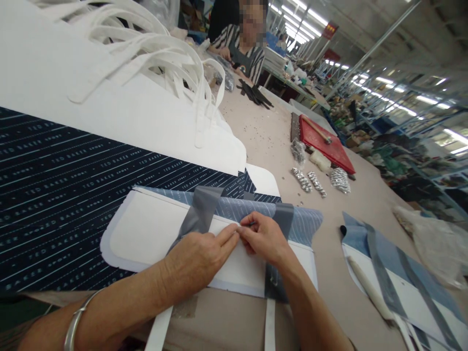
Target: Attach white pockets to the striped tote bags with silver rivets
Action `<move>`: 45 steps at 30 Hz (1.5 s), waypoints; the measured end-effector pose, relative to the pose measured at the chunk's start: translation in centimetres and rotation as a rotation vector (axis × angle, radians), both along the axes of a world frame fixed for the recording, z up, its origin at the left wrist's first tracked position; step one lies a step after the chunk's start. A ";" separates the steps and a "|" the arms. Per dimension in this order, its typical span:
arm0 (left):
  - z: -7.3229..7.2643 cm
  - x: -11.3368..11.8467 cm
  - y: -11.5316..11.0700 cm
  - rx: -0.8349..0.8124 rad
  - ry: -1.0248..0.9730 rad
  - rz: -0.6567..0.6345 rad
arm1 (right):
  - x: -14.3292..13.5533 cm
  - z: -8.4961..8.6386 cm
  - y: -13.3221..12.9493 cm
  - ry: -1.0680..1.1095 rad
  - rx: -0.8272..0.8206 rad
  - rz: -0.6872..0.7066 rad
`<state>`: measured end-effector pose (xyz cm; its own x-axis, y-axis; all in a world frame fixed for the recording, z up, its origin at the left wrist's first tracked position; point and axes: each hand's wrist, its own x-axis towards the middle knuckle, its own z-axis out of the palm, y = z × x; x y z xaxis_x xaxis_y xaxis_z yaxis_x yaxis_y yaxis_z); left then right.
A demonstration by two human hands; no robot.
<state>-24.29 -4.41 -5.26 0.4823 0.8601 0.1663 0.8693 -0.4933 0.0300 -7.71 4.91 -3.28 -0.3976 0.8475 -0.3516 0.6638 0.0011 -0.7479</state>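
Note:
A white panel (146, 226) with a blue striped fabric edge (305, 222) and two grey straps (204, 207) lies on the table before me. My left hand (204, 253) rests on its middle, fingers pressed together and pointing right. Touching those fingertips, my right hand (261, 236) is pinched at the seam between white panel and blue fabric. What sits between the fingertips is too small to make out. White strips hang from the panel's near edge.
Dark printed fabric (73, 195) and white sheets (127, 117) with white straps (183, 63) lie left. A red board (325, 144) with a hammer and metal-part bundles (302, 179) sits beyond. Another panel (413, 292) lies right. A person (241, 53) sits across the table.

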 end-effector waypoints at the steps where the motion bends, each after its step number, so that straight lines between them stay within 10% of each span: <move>1: -0.1 0.0 0.0 0.006 0.006 -0.003 | 0.5 -0.1 0.0 0.067 -0.026 -0.024; 9: -2.1 -0.4 0.4 0.078 -0.086 0.006 | 15.1 0.6 1.6 -0.224 0.577 -0.586; 13: -1.8 -0.1 0.5 0.075 -0.076 0.015 | 23.7 0.2 0.8 -0.417 0.629 -0.756; 18: -0.4 0.3 0.3 0.048 0.063 0.019 | 27.6 -0.8 -0.4 -0.447 0.569 -0.759; 24: -0.1 0.3 0.3 0.004 0.049 0.025 | 21.9 1.0 -0.6 0.350 0.638 -1.029; 30: 0.2 0.3 0.3 -0.024 0.016 0.019 | 8.7 1.9 0.1 1.361 -0.037 -0.841; 35: -0.1 0.3 0.3 -0.022 -0.026 0.023 | 3.1 -0.2 1.2 1.423 -0.150 -0.809; 45: -0.5 0.2 0.4 -0.057 -0.052 0.005 | 2.1 -2.0 1.6 1.390 -0.166 -0.854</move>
<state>-24.11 -3.97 -5.76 0.4704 0.8710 0.1418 0.8681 -0.4856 0.1034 -5.65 6.52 -5.26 0.0685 0.9661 -0.2490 -0.7126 -0.1273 -0.6899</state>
